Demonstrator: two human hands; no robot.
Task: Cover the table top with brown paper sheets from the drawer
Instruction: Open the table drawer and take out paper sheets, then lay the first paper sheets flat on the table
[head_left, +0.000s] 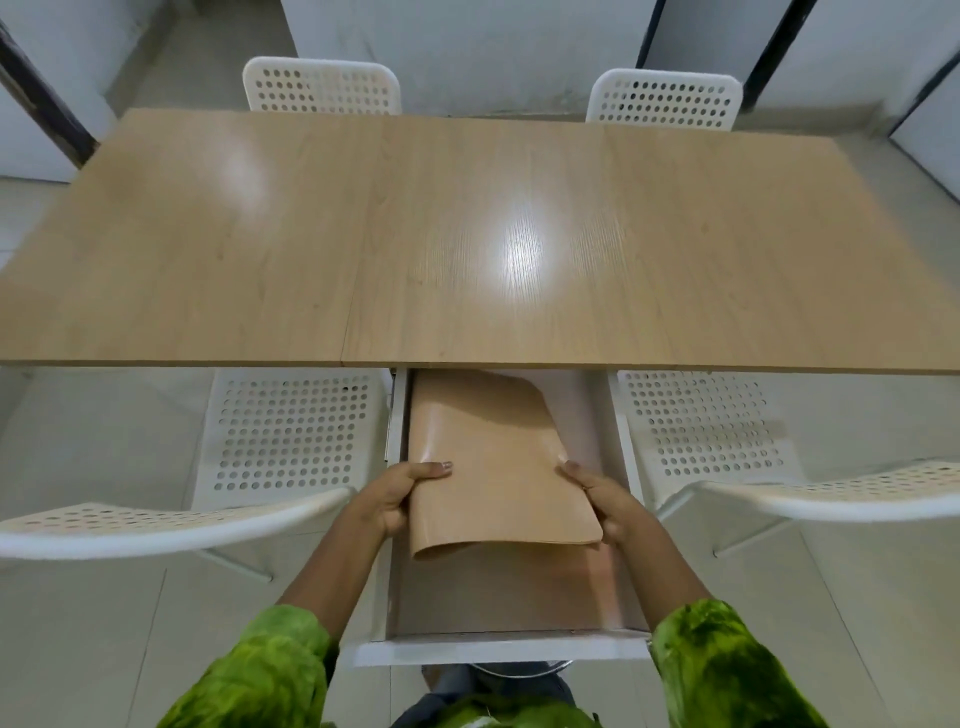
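Note:
A white drawer (498, 649) is pulled out from under the near edge of the wooden table (467, 234). Over it I hold a stack of brown paper sheets (498, 457), slightly curled, with its far end still under the table edge. My left hand (400, 499) grips the stack's left edge, thumb on top. My right hand (602, 499) grips its right edge near the front corner. The table top is bare wood with two light glares.
Two white perforated chairs (291, 431) (701, 426) flank the drawer on my side, their backs curving toward me. Two more chairs (322, 85) (665, 98) stand at the far side. The floor is pale tile.

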